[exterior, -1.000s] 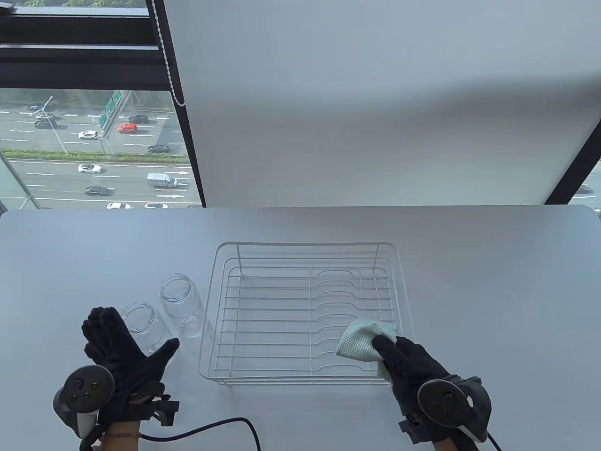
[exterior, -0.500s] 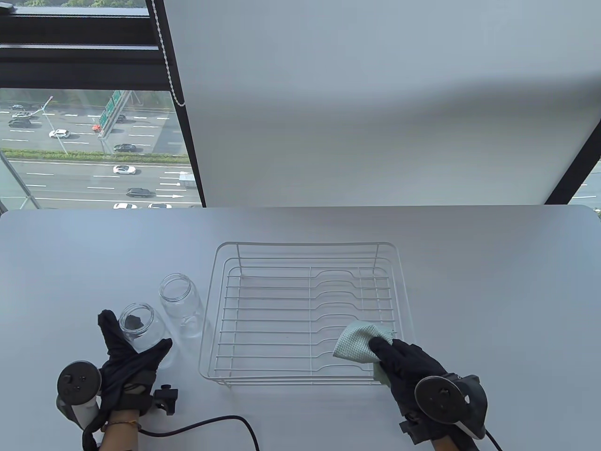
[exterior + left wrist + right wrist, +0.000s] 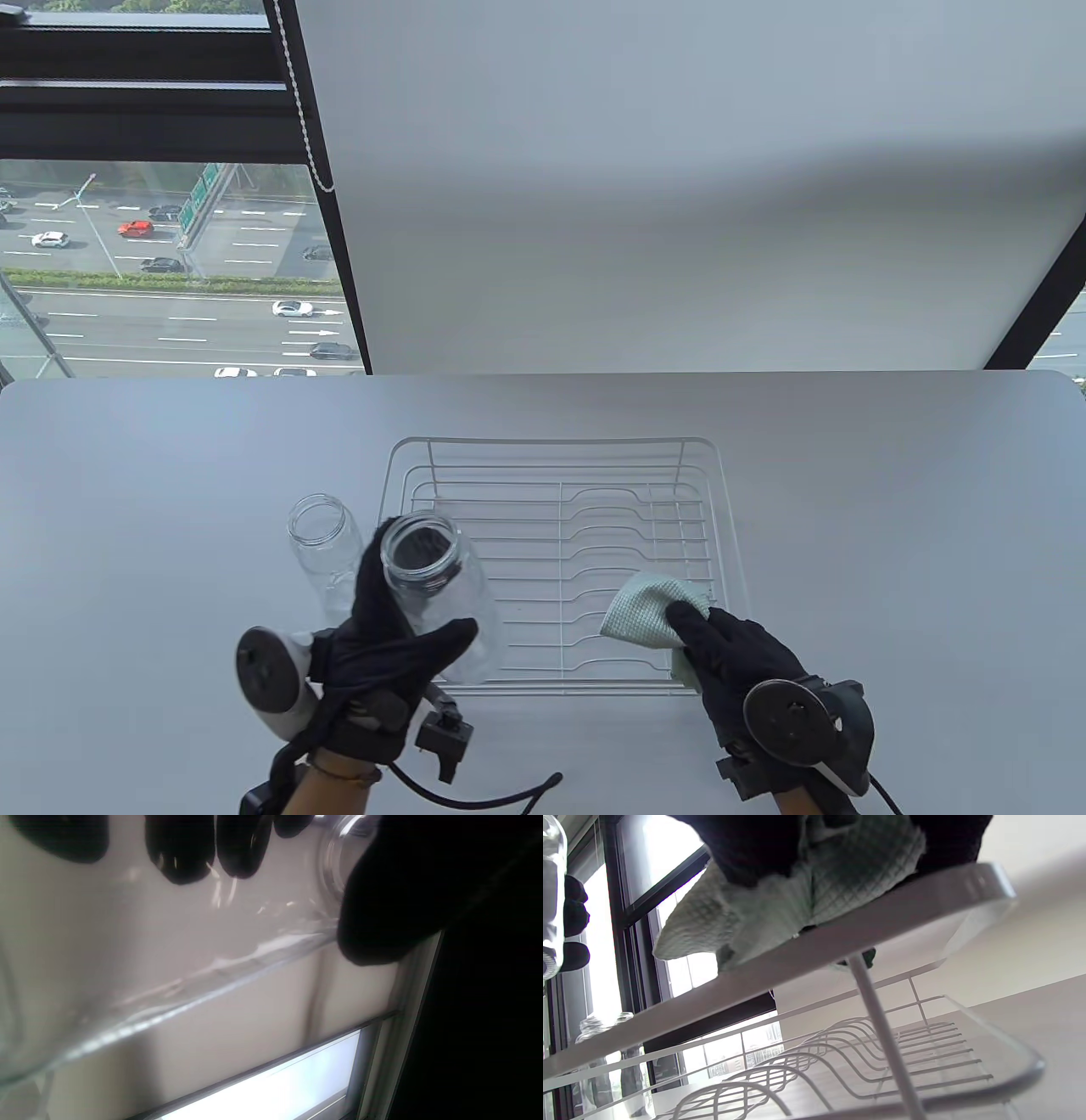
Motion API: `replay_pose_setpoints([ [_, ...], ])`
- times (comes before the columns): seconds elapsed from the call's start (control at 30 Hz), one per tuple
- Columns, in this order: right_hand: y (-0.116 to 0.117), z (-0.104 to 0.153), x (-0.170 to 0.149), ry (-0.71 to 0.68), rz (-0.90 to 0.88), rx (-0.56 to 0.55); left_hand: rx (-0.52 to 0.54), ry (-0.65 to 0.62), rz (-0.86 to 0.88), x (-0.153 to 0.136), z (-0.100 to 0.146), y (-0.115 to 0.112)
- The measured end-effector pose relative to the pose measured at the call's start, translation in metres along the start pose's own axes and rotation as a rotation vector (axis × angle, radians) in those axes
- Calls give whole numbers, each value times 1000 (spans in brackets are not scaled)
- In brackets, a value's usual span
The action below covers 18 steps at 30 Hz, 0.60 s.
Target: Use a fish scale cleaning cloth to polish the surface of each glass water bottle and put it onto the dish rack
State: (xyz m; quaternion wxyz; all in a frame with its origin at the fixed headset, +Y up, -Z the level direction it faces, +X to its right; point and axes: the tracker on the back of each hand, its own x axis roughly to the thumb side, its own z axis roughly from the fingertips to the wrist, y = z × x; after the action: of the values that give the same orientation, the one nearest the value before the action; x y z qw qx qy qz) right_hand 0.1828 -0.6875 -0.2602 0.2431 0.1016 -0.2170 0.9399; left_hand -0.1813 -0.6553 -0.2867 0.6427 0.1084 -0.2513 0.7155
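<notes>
- The white table [image 3: 891,526] fills the lower half of the table view, under a window [image 3: 161,272] and a pale roller blind [image 3: 679,187].
- The white wire dish rack [image 3: 721,475] sits at the middle of the table and holds no bottle; it serves as the landmark here.
- The left hand [image 3: 394,658] is at the rack's near-left corner, thumb and fingers curled round a glass bottle. In the left wrist view the fingertips [image 3: 182,853] press on the glass from one side and the thumb from the other.
- The held glass bottle [image 3: 441,594] is lifted and tilted over the rack's near-left corner, open mouth pointing away from the person.
- A second glass bottle [image 3: 327,552] stands upright on the table just left of the rack, behind the left hand.
- The right hand [image 3: 734,658] is at the rack's near-right corner, fingers closed on the cloth.
- The pale green fish scale cleaning cloth [image 3: 645,607] sticks out of the right hand over the rack's near-right part; in the right wrist view it is bunched just above the rack's rim [image 3: 840,938].
</notes>
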Motion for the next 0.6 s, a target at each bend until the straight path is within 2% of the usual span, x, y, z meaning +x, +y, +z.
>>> replay_pose_setpoints([
  [0.1, -8, -16, 12, -51, -63, 35, -63, 106, 88, -24, 0, -20],
  [0.17, -17, -31, 32, -89, -95, 141, -117, 137, 76, -35, 0, -26],
  [0.2, -21, -37, 45, -94, -109, 154, -132, 152, 77, -39, -1, -29],
  [0.27, -23, -41, 62, -160, -122, 109, -162, 181, 99, -45, -1, -31],
  [0.33, -21, -42, 78, -220, -162, -13, -177, 201, 145, -49, -1, -34],
  [0.4, -9, -38, 92, -267, -200, -14, -196, 224, 200, -52, 0, -36],
  [0.5, 3, -32, 95, -301, -189, -50, -185, 245, 253, -54, 3, -34],
  [0.6, 12, -26, 92, -400, -313, 96, -178, 229, 247, -54, 7, -36],
])
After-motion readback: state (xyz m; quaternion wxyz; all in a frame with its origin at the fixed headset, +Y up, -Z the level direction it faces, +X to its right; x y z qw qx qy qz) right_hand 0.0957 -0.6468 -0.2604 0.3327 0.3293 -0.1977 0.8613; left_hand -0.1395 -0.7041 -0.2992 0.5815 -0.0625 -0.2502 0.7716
